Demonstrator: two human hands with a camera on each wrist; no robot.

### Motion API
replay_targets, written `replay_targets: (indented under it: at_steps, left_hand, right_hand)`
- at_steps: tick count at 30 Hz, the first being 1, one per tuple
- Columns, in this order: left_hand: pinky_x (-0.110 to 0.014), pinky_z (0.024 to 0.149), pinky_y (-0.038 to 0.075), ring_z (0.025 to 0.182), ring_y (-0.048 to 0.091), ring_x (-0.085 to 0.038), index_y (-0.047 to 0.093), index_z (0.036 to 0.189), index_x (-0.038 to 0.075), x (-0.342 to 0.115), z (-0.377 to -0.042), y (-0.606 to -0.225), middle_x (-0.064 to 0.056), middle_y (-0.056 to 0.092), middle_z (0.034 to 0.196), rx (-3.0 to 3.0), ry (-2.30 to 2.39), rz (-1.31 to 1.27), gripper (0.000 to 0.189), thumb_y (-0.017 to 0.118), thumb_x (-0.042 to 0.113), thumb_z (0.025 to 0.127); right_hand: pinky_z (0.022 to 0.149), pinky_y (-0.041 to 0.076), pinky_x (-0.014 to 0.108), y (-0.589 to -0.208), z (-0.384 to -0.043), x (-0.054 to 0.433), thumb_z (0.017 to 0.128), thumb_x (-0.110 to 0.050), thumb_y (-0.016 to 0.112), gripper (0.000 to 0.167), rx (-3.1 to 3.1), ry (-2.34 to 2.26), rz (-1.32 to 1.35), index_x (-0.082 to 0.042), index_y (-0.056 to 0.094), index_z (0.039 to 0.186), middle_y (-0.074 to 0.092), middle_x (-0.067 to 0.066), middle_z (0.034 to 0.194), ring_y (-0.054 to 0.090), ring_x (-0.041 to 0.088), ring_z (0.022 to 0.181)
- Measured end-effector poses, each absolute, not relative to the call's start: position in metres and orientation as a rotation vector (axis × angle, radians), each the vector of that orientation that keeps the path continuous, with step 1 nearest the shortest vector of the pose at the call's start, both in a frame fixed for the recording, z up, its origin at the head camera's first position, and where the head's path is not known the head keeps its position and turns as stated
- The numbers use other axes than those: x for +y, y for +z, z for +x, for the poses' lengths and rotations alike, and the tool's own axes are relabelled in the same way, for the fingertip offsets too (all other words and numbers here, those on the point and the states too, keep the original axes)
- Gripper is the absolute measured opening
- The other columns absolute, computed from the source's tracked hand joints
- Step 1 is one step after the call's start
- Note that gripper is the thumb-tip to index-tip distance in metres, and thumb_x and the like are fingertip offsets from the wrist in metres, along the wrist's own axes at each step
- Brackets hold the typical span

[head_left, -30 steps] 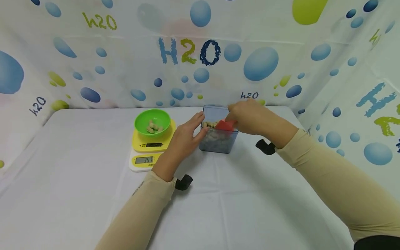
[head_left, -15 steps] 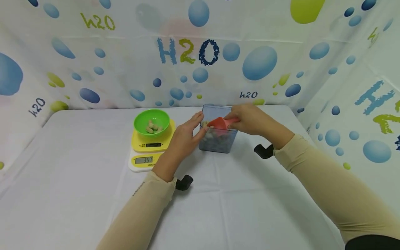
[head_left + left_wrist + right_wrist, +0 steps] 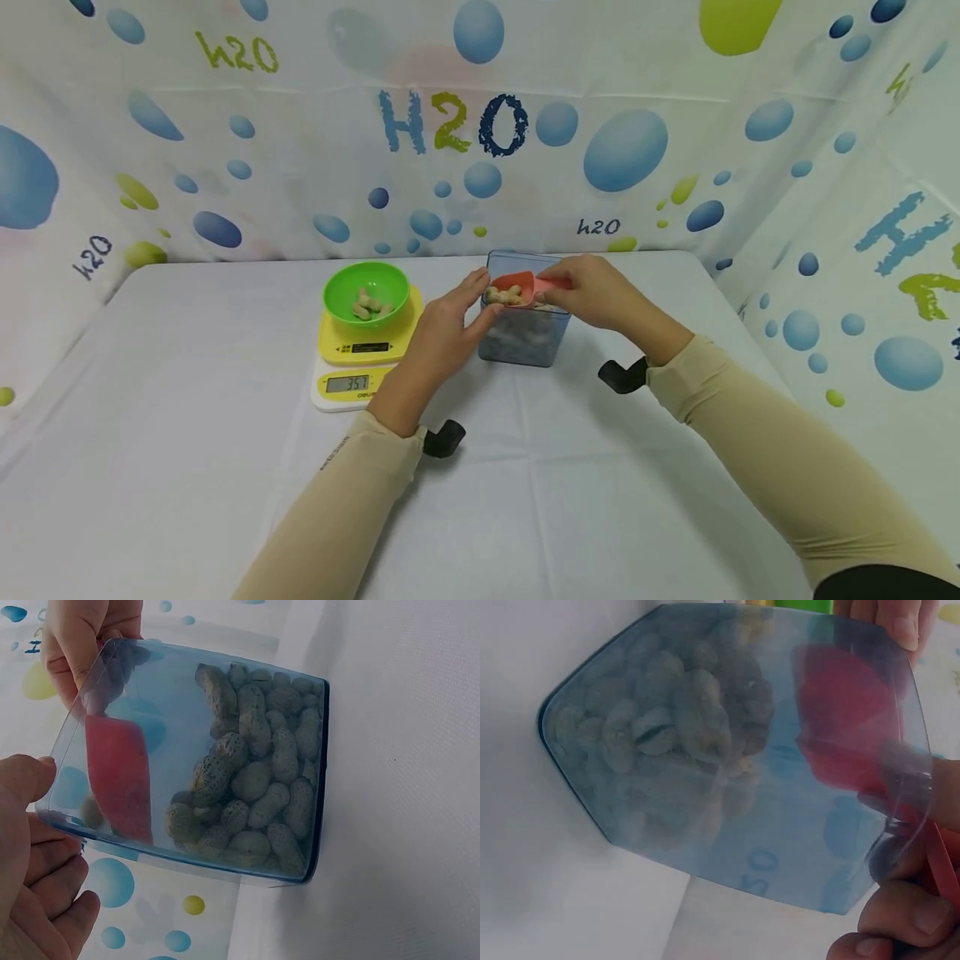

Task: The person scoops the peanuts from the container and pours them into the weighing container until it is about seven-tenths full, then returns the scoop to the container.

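A clear bluish plastic box, part full of unshelled peanuts, stands on the table. My right hand grips the handle of a red scoop. The scoop is level at the box's mouth, inside the rim, with several peanuts in its bowl; through the walls it shows above the heap. My left hand rests against the box's left near corner. Its thumb touches the rim and its fingers lie along the side, fairly straight, in the left wrist view.
Left of the box, a green bowl holding several peanuts sits on a yellow and white kitchen scale, whose display reads 357. My left forearm partly covers the scale's right edge. A patterned curtain hangs behind the white-covered table.
The scoop has tipped up from the heap to level, and peanuts now show in its bowl. My right hand has turned and shifted slightly. The left hand stays put.
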State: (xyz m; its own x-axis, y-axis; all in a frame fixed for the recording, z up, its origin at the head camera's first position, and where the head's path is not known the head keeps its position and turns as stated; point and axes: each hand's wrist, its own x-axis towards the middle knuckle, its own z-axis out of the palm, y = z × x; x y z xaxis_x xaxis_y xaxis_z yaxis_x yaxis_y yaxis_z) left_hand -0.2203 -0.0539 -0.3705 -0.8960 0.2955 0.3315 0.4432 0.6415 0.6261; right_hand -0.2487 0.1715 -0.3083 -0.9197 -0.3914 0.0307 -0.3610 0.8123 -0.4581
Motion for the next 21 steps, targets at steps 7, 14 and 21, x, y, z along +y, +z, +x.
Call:
replay_targets:
  at_steps: [7,14,21]
  left_hand:
    - [-0.039,0.114,0.037,0.144,0.037,-0.017,0.04,0.151,0.016,-0.053,-0.219,-0.371,0.001,0.036,0.158,-2.669,-1.12,-0.585,0.058,0.055,0.039,0.101]
    - [-0.039,0.114,0.038,0.144,0.037,-0.017,0.039,0.152,0.017,-0.053,-0.218,-0.369,0.0,0.036,0.158,-2.678,-1.121,-0.574,0.059,0.054,0.041,0.101]
    - [-0.039,0.115,0.037,0.144,0.037,-0.017,0.04,0.152,0.014,-0.053,-0.218,-0.371,0.0,0.035,0.158,-2.665,-1.115,-0.586,0.058,0.054,0.04,0.101]
  right_hand:
    - [0.081,0.055,0.042,-0.31,-0.25,0.177,0.093,-0.03,0.069,0.038,2.923,-0.779,-0.583,-0.007,0.069,0.123,0.07,0.008,0.111,0.06,0.023,0.093]
    - [0.079,0.053,0.039,-0.31,-0.251,0.185,0.093,-0.036,0.068,0.042,2.883,-0.87,-0.503,-0.01,0.068,0.127,0.07,0.007,0.114,0.058,0.024,0.095]
    - [0.082,0.053,0.039,-0.311,-0.249,0.193,0.092,-0.041,0.068,0.048,2.822,-0.969,-0.445,-0.013,0.066,0.13,0.069,0.007,0.118,0.059,0.023,0.095]
